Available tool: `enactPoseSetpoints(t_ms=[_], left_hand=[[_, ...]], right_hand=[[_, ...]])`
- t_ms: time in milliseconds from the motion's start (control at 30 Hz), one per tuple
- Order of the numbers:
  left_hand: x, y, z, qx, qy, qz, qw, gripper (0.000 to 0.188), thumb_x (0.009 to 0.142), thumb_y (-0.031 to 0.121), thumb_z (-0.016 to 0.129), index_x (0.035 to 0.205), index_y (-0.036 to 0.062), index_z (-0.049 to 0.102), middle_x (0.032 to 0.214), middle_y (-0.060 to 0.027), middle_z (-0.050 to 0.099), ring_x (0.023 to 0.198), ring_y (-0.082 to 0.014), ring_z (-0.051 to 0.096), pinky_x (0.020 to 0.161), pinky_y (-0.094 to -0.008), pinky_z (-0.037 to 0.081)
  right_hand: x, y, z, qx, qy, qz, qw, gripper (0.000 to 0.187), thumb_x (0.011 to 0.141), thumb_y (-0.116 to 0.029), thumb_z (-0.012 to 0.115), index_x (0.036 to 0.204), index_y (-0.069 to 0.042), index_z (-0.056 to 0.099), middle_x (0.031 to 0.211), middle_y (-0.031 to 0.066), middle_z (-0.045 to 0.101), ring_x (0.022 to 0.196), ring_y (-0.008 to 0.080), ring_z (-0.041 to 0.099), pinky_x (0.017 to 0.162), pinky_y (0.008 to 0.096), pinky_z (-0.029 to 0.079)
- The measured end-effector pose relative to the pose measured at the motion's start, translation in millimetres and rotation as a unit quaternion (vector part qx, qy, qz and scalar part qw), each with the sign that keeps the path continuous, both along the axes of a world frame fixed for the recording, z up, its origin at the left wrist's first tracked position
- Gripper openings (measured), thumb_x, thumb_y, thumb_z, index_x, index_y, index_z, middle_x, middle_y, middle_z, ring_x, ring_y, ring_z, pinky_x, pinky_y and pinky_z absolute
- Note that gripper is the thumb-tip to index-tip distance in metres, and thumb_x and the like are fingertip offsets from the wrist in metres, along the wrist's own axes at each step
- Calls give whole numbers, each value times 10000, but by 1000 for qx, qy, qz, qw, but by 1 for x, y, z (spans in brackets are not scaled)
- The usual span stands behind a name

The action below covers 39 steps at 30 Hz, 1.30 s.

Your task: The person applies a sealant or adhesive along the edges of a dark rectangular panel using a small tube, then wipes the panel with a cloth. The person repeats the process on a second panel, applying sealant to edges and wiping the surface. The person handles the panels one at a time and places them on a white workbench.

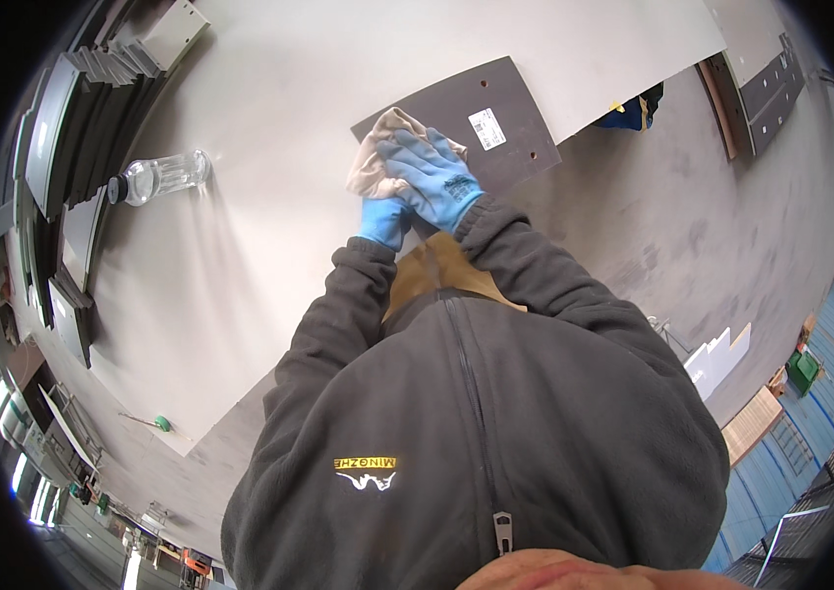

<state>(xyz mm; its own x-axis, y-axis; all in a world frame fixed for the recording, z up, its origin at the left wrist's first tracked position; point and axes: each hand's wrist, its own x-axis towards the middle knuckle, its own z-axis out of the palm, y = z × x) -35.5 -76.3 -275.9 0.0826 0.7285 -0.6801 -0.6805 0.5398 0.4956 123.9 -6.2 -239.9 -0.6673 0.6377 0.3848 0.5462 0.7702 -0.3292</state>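
Note:
A dark grey-brown flat panel [451, 98] with a white label [487, 129] and small holes lies in front of me at the edge of the pale work surface. My right hand [433, 177], in a blue glove, presses a crumpled beige cloth [370, 169] against the panel's near left part, fingers bent over the fabric. Close below it, my left hand [383, 222], also gloved in blue, is by the panel's near edge. The cloth and the right hand cover the left fingers, so their grip does not show.
A clear plastic bottle [163, 177] lies on the pale board [279, 88] to the left. Beyond it, several dark panels [53, 147] are stacked along the far left. More panels [766, 93] stand at the far right. A small green round object [162, 423] rests near the board's corner.

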Motion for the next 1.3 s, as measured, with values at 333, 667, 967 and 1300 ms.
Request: enactPoseSetpoints(t_ms=[333, 667, 967, 1300], left_hand=[[-1, -4, -24, -5, 16, -33, 999, 466, 826, -91, 697, 1272, -26, 581, 1132, -125, 686, 971, -245, 685, 881, -357, 585], [-3, -3, -30, 11, -2, -22, 1000, 444, 836, -106, 682, 1260, -23, 581, 1114, -124, 685, 970, -250, 694, 882, -368, 602], [6, -9, -22, -9, 3, -1, 1000, 379, 862, -76, 680, 1225, -12, 589, 1073, -113, 690, 938, -250, 698, 852, -381, 606], [-3, 7, -3, 28, -128, -20, 991, 833, 1012, 710, 404, 1500, 36, 424, 1454, -166, 548, 1289, -348, 569, 1118, -519, 462]], right_hand=[[45, -34, -13, -65, -52, -213, 974, 434, 981, -272, 537, 1362, -86, 623, 1456, 120, 601, 1438, 307, 471, 1209, 516, 307], [98, -18, -36, -98, 65, -363, 924, 426, 1017, -260, 540, 1364, -17, 586, 1339, 177, 627, 1220, 347, 608, 1112, 483, 423], [126, -30, -72, -8, 23, -351, 936, 337, 1004, -315, 565, 1219, -75, 661, 1455, 128, 597, 1403, 349, 508, 1161, 580, 323], [12, -13, -20, -70, 81, -248, 963, 330, 942, -300, 574, 1170, -86, 677, 1150, 140, 678, 1070, 356, 628, 965, 519, 486]])
